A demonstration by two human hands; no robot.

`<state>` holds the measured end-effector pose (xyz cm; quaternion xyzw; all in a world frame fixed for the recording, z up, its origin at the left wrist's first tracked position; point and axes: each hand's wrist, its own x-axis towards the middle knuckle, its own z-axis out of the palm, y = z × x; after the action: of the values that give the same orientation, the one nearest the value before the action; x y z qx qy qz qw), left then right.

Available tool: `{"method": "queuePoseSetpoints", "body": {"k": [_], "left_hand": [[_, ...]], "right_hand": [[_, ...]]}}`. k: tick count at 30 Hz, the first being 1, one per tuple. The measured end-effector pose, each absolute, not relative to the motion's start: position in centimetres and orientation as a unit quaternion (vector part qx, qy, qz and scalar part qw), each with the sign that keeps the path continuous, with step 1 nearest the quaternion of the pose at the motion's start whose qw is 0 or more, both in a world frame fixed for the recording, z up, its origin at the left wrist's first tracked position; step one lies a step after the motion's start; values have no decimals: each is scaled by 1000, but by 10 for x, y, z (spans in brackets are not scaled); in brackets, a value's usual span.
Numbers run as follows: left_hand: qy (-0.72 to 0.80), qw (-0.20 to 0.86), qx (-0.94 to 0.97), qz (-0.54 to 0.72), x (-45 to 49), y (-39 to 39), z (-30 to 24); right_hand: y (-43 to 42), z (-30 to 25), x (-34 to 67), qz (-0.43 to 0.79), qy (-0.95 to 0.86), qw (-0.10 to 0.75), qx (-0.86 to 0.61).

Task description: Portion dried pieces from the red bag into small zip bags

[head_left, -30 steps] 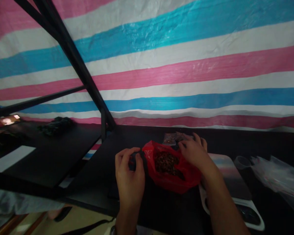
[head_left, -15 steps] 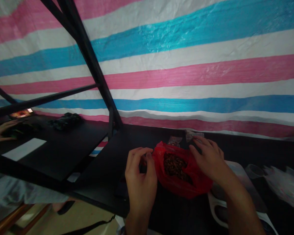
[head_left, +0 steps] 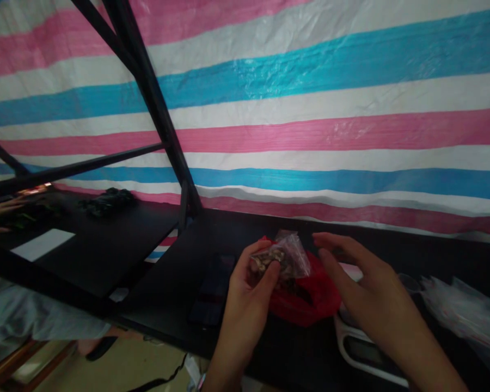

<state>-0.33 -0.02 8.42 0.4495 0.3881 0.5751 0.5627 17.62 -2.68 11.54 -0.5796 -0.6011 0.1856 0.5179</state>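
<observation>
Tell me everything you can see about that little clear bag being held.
The small clear bag looks like thin, shiny, crinkled plastic. Brownish pieces bunch toward its left end, where the left hand pinches it between thumb and fingers. Tilted, it overlaps the red bag in view; whether its mouth is sealed is unclear.

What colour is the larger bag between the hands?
The larger bag is red; head view shows it.
</observation>
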Motion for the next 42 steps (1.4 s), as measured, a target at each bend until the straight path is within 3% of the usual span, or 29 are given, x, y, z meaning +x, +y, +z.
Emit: {"method": "queuePoseSetpoints", "body": {"k": [6, 18, 20, 23, 25, 26, 30, 32, 42], "left_hand": [[352, 564, 481, 572, -3, -3, 79], [380, 539, 514, 548, -2, -4, 69], [419, 469, 531, 567, -1, -3, 69], [500, 227, 568, 613, 0, -3, 74], [506, 137, 608, 597, 1, -6, 81], [496, 159, 630, 577, 2, -8, 84], [424, 437, 637, 473, 9, -17, 93], [398, 515, 608, 454, 12, -18, 93], [391, 556, 589, 438, 9, -6, 83]], "right_hand": [[-22, 104, 194, 413, -579, 445, -543], [-18, 96, 187, 503, -557, 434, -498], [-17, 97, 186, 501, -547, 443, -504], [-18, 103, 184, 497, -533, 447, -518], [-21, 109, 181, 491, -526, 453, -526], [-22, 111, 180, 489, -524, 455, -529], [-27, 116, 172, 491, -523, 454, -529], [-28, 115, 170, 495, -526, 445, -529], [-24, 101, 172, 471, -563, 435, -522]]}}
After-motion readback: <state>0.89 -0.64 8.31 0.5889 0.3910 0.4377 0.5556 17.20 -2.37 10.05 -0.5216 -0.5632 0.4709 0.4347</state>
